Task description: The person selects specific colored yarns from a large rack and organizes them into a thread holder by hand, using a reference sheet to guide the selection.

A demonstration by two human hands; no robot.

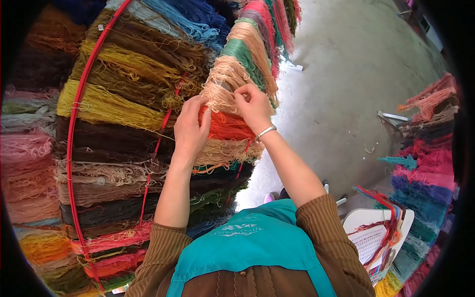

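Observation:
Peach yarn (225, 74) hangs over the top of a rack, with both hands at its lower edge. My left hand (192, 121) has thumb and fingers bent towards each other at the left side of the peach yarn, above the orange-red yarn (227, 126). What lies between its fingertips is too small to tell. My right hand (254, 106), with a silver bangle at the wrist, is closed on the right side of the peach yarn. Green yarn (245, 57) lies just beyond.
Rows of coloured yarn (114, 104) fill the rack on the left, crossed by a red cord (74, 123). More yarn (420, 198) hangs at the right. A white chair (356, 220) holds loose strands at the lower right. Grey floor (341, 99) runs between the racks.

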